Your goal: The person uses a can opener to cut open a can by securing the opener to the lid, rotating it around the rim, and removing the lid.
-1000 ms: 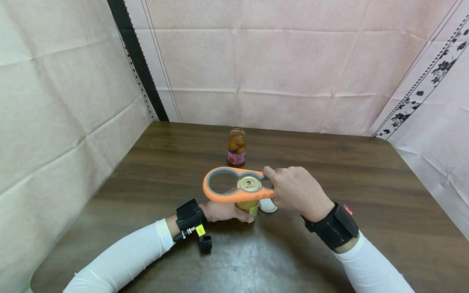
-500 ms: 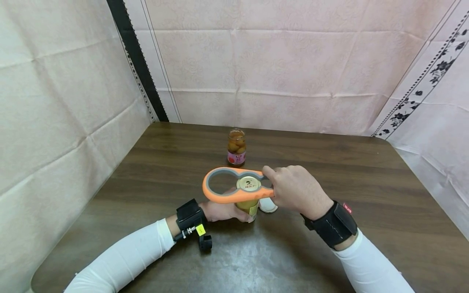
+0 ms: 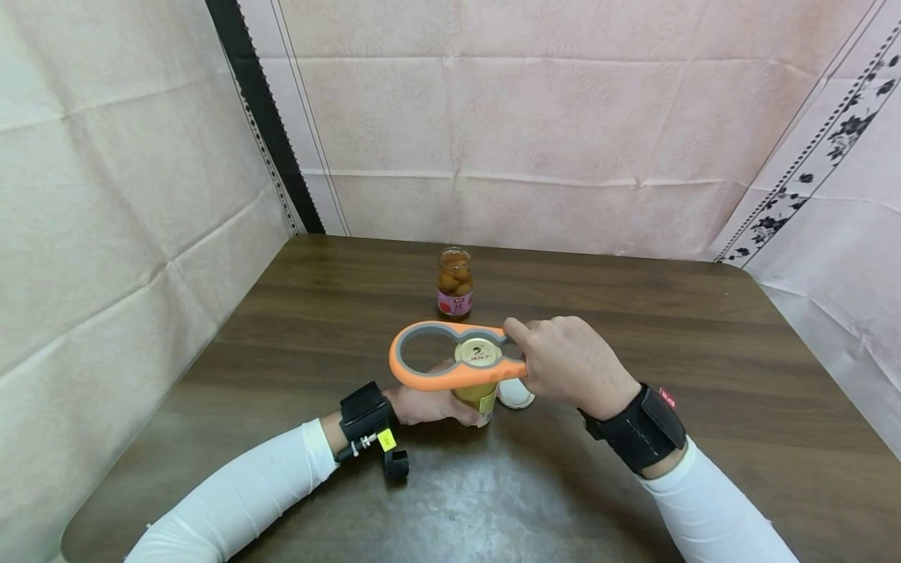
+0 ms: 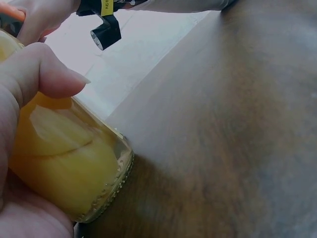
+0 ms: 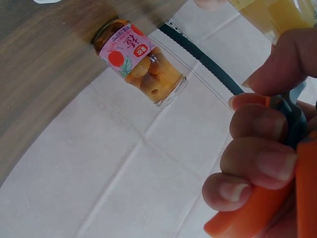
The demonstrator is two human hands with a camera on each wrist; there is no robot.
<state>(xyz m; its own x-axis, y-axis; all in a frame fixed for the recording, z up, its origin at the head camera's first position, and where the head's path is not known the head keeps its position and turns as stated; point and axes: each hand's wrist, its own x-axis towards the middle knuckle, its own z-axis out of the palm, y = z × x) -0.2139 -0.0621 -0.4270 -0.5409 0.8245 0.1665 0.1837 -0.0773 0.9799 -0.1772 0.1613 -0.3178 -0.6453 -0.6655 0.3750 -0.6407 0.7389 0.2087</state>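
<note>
My left hand (image 3: 431, 405) grips a glass jar of yellow fruit (image 4: 59, 163) round its side, the thumb lying across the glass in the left wrist view. The jar has a pale gold lid (image 3: 479, 352) with dark print. An orange jar opener (image 3: 422, 381) with a grey inner edge surrounds this lid, one of its openings being over the lid and the larger one to the left. My right hand (image 3: 573, 363) holds the opener's handles, fingers curled round the orange grip (image 5: 257, 213) in the right wrist view. Part of the jar is hidden behind the opener.
Behind the opener stands a lidless jar of brown round fruit (image 3: 454, 281) with a pink label. A white lid (image 3: 516, 394) lies on the wooden table (image 3: 338, 289) just right of the held jar. Pale cloth (image 3: 549, 141) hangs behind the table and at both sides.
</note>
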